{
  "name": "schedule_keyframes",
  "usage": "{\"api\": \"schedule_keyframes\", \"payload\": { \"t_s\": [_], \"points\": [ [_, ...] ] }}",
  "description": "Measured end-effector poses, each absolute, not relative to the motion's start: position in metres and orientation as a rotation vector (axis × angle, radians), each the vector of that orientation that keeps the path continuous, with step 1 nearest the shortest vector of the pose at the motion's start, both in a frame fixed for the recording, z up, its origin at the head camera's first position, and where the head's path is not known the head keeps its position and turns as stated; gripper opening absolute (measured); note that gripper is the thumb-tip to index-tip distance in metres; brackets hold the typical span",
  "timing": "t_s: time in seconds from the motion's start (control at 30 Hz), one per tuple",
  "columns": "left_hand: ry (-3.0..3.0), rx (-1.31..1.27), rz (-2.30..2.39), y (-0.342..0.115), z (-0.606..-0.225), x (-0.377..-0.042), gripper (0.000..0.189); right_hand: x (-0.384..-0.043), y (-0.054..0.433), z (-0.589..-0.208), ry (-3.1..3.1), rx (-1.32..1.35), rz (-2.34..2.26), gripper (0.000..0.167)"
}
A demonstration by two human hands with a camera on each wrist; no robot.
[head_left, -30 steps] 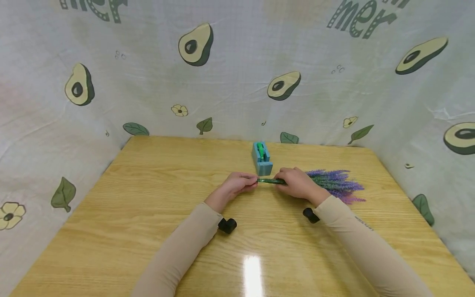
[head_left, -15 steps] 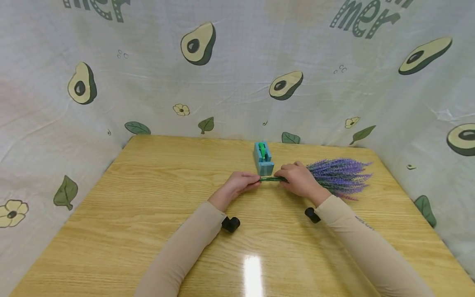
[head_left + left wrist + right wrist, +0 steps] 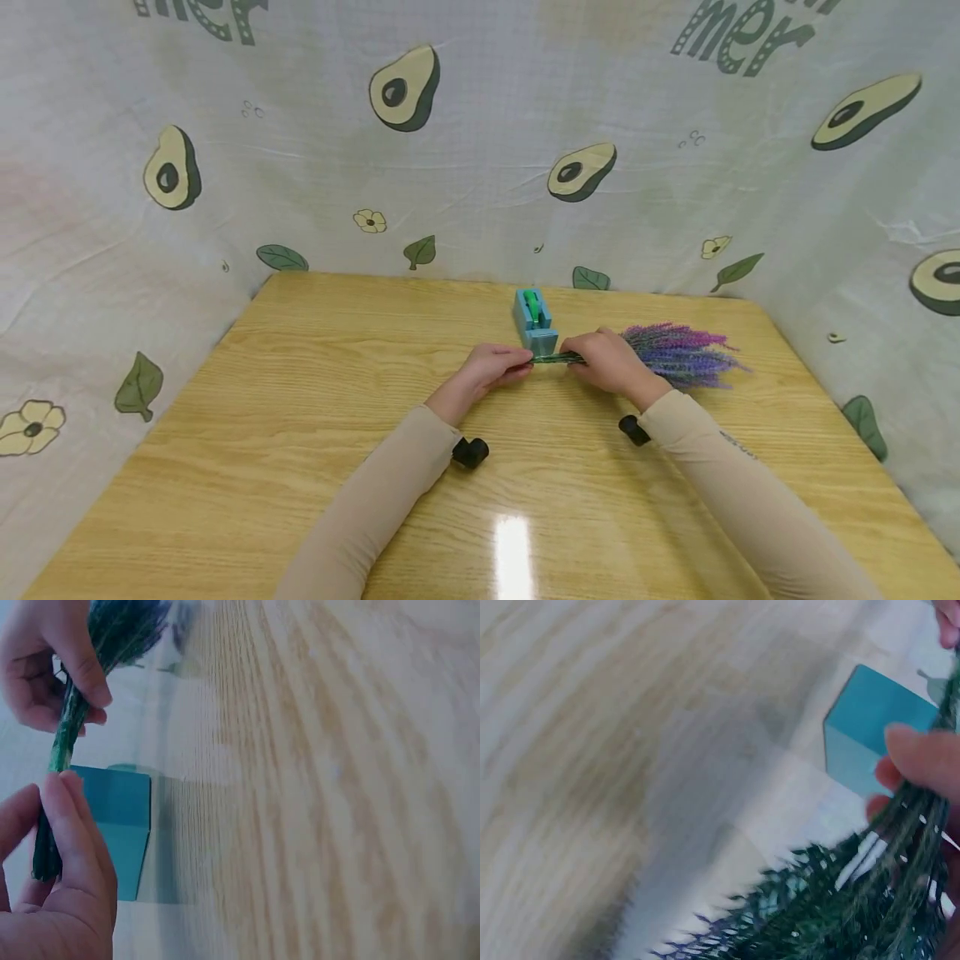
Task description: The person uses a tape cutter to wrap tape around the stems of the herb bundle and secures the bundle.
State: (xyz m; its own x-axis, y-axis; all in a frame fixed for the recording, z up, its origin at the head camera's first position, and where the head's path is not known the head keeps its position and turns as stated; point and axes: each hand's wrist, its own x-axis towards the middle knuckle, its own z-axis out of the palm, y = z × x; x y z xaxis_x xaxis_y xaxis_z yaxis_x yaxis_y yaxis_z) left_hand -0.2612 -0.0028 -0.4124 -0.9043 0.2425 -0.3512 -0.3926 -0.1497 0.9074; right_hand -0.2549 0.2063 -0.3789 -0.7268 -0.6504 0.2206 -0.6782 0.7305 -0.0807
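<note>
A bunch of lavender [image 3: 678, 358], purple with some pink blossoms, lies sideways across both hands, its blossoms to the right. My left hand [image 3: 491, 367] pinches the tied-together stem ends between thumb and fingers. Closer to the blossoms, my right hand [image 3: 606, 360] grips the green stems. In the left wrist view the bundled stems [image 3: 67, 731] look tight and slim, with a lighter, shiny patch between the hands. Just beyond the stems stands a blue tape dispenser [image 3: 542, 342] with a green reel [image 3: 532, 304]; the right wrist view shows its blue body [image 3: 881, 712] beside the fingers.
Everything stands on a wooden table [image 3: 337, 375]. A pale cloth [image 3: 480, 183] printed with avocados and leaves hangs behind and at both sides. A black wrist camera [image 3: 471, 452] sits below the left wrist, another [image 3: 634, 430] below the right.
The lavender has turned about its stems: pink blossoms that were at the near lower side are now at the far upper side. Both hands keep hold and have hardly moved.
</note>
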Motion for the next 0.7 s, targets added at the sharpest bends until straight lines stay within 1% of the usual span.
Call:
{"api": "schedule_keyframes", "payload": {
  "t_s": [0.27, 0.43, 0.7],
  "points": [
    [1.77, -0.2, 2.129, 0.004, -0.414, -0.262, 0.021, -0.256, 0.205, -0.387, -2.799, 0.984, 0.31, 0.016],
    [1.842, -0.197, 2.109, 0.003, -0.418, -0.263, 0.02, -0.255, 0.202, -0.383, -2.903, 1.001, 0.313, 0.024],
    [1.824, -0.211, 2.156, 0.008, -0.418, -0.266, 0.023, -0.26, 0.205, -0.39, -2.744, 0.968, 0.259, 0.018]
  ]
}}
